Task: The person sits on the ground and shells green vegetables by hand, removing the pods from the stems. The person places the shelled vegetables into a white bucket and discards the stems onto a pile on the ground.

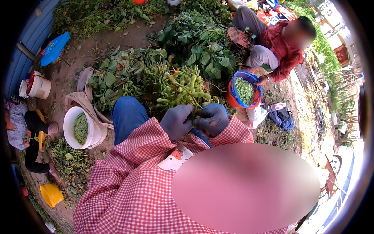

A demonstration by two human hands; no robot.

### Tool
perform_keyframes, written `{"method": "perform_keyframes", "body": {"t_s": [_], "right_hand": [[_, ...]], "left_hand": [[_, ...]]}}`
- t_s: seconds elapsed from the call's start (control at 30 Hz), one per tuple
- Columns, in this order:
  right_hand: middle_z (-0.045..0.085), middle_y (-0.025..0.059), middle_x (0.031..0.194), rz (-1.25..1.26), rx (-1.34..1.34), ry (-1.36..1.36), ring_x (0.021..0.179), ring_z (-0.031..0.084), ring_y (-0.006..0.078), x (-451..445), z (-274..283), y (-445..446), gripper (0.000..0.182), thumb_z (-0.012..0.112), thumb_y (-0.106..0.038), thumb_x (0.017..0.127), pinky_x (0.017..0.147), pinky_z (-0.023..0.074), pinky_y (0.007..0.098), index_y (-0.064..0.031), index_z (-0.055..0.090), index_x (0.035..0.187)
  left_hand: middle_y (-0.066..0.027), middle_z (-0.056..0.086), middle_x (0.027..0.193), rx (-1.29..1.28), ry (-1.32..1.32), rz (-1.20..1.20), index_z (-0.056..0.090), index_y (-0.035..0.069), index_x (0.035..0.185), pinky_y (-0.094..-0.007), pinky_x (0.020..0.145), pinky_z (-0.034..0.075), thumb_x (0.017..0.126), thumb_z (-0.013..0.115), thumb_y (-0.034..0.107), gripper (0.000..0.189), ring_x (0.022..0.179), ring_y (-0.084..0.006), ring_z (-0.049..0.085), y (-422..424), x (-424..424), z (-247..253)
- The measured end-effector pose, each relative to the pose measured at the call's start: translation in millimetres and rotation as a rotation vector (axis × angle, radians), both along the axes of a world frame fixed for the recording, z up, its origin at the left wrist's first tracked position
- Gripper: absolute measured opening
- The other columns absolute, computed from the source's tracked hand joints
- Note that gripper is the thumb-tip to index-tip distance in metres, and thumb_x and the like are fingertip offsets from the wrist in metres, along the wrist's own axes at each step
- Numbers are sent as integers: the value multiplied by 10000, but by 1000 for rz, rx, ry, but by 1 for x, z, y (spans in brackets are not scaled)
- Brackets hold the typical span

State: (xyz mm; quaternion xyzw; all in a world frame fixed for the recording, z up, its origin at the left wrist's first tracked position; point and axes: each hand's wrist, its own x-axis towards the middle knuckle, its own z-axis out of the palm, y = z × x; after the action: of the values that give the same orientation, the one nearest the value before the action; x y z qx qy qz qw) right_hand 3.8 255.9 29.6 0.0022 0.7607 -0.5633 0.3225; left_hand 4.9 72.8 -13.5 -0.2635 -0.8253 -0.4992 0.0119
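My left hand point(176, 121) and my right hand point(212, 120) wear dark grey knit gloves and meet over my lap. Both have their fingers curled around the stem end of an uprooted soybean plant point(182, 87). Plump green pods point(201, 95) hang thickly on it, fanning out beyond my knees. The right glove has a worn hole on its back. Exactly where the fingertips touch the stems is hidden by the gloves. To my left stands a white bucket point(67, 128) partly filled with picked green pods or beans point(80, 128).
Leafy plant heaps point(195, 44) lie ahead. A person in a red shirt point(274, 49) sits at right, holding an orange bucket point(233, 98) of green beans. At left are another seated person point(19, 125), a yellow bucket point(51, 195), white pails point(41, 86) and a blue umbrella point(55, 49).
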Motion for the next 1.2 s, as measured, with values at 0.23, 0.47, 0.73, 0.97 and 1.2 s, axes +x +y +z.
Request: {"method": "perform_keyframes", "body": {"t_s": [0.23, 0.47, 0.73, 0.97, 1.2], "right_hand": [[635, 80, 781, 62, 54, 137, 633, 574, 130, 1, -7, -3, 293, 600, -99, 734, 540, 460, 258, 54, 634, 981], [649, 71, 783, 33, 50, 0, 618, 591, 128, -2, -2, 1, 330, 632, -96, 742, 532, 473, 245, 35, 641, 1045], [640, 67, 745, 65, 11, 92, 607, 583, 120, -1, 4, -5, 269, 652, -103, 744, 516, 463, 239, 22, 661, 982], [630, 72, 745, 12, -26, 37, 597, 590, 130, -4, -9, 1, 331, 645, -99, 738, 518, 472, 243, 37, 626, 1039], [595, 55, 701, -60, -123, -50, 578, 557, 117, 2, -3, -5, 307, 621, -122, 777, 503, 445, 235, 60, 610, 1024]], "left_hand": [[-208, 585, 764, 76, -27, 22, 559, -23, 936, -413, 629, 472, 704, 643, 49, 257, 722, -382, 600, -4, 4, -5], [-14, 538, 669, 730, -1234, 12, 610, -61, 997, -222, 463, 294, 762, 635, 80, 275, 520, -57, 421, -15, 1, -5], [-28, 514, 678, 774, -1233, 14, 550, -21, 1031, -203, 432, 307, 901, 555, 140, 207, 508, -64, 424, -12, 2, 3], [-57, 535, 740, 1042, -1415, 58, 547, 5, 970, -196, 402, 304, 924, 519, 159, 163, 482, -69, 421, -9, 2, 2], [-30, 521, 689, 977, -1300, 38, 555, 6, 938, -191, 406, 291, 914, 504, 166, 169, 470, -55, 389, -8, 1, -3]]}}
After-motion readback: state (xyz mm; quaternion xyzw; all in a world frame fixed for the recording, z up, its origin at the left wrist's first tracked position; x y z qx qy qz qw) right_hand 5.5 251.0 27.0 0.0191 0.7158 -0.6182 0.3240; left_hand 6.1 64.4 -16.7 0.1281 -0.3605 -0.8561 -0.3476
